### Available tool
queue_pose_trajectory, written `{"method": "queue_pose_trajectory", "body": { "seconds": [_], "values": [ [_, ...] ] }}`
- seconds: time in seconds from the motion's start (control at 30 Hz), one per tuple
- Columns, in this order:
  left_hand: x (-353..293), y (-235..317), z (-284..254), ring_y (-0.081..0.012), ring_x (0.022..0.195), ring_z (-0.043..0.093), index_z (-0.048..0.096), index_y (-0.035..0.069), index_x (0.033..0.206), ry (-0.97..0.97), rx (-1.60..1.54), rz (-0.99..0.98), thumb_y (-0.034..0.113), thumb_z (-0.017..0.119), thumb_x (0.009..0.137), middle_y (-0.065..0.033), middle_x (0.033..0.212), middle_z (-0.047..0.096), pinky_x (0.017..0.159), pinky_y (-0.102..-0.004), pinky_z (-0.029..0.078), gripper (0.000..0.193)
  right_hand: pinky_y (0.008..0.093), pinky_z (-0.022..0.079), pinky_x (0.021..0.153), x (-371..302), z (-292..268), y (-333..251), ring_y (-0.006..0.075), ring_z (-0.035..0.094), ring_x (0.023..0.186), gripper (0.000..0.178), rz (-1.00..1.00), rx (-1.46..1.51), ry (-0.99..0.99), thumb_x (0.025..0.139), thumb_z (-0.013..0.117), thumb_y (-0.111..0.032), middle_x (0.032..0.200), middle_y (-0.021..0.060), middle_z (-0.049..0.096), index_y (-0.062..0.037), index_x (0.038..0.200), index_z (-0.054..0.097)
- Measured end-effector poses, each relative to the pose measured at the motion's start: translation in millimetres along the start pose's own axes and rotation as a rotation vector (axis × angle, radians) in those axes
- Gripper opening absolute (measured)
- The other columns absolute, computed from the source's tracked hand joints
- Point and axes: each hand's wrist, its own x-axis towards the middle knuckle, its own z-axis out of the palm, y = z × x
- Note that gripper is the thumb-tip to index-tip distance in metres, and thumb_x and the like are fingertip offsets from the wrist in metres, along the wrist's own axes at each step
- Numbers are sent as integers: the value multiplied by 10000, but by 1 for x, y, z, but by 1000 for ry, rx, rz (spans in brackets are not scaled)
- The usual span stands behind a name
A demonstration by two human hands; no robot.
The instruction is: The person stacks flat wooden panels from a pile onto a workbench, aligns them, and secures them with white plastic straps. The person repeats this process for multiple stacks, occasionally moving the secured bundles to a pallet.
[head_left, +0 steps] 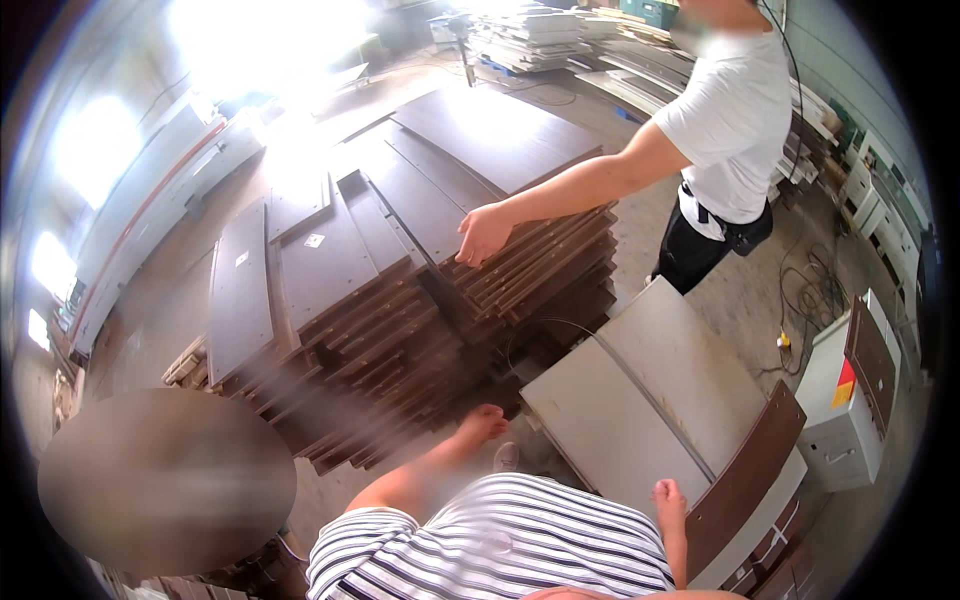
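Observation:
My left hand (485, 423) hangs with curled fingers between the stack of dark brown panels (350, 240) and my striped shirt; nothing shows in it. My right hand (670, 495) is closed, thumb side up, by the near edge of a pale panel surface (620, 425). No object shows in its fingers. Just to its right, a narrow dark brown board (745, 470) lies tilted across the pale surface; I see no clear contact with it. Across the stack, a co-worker in a white shirt reaches out a hand (485, 235) over the top panels.
A blurred rounded shape (165, 480) fills the lower left. On the right stands a white cabinet (845, 440) with a brown board leaning on it. Cables (810, 290) lie on the floor behind the co-worker. Pale boards (530, 40) are piled at the back.

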Motion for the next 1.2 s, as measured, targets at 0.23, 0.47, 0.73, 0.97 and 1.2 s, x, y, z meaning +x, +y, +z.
{"method": "queue_pose_trajectory", "body": {
  "seconds": [0.23, 0.47, 0.73, 0.97, 1.2],
  "values": [
    [27, 78, -27, -233, 920, 605, 506, 56, 1156, -1, -468, 188, 379, 528, 942, -109, 1016, 616, 868, -382, 489, 388, 331, 509, 636, -6, 33, -15, 213, 659, 668, 216, -47, 48, -166, 873, 601, -216, 726, 130, 662, -3, 910, 606],
    [46, 176, -1, -226, 930, 603, 514, 34, 1088, -143, -774, 323, 426, 558, 919, -107, 1014, 610, 840, -371, 499, 429, 315, 509, 636, -42, 17, -31, 165, 649, 655, 185, 139, 5, -73, 875, 605, -195, 694, 91, 661, -11, 889, 600],
    [50, 166, 69, -197, 779, 606, 568, 38, 913, -498, -785, 207, 375, 532, 941, -67, 834, 632, 761, -330, 503, 340, 404, 500, 701, -73, 21, -10, 330, 646, 782, 286, 159, -15, -43, 879, 581, -291, 826, 178, 661, -15, 939, 624],
    [35, 88, 55, -144, 836, 593, 578, 114, 951, -336, -525, -116, 402, 552, 920, 6, 896, 625, 746, -295, 475, 291, 394, 505, 761, -92, 32, -21, 327, 646, 867, 277, 130, 60, 77, 893, 583, -282, 934, 164, 667, -30, 1007, 571],
    [33, 26, 76, -180, 811, 598, 582, 84, 897, -392, -344, -422, 264, 558, 932, -32, 864, 631, 752, -324, 493, 185, 406, 499, 804, -120, 31, -3, 340, 636, 933, 301, 240, 98, 115, 891, 562, -296, 984, 184, 662, -22, 1015, 551]
  ]
}}
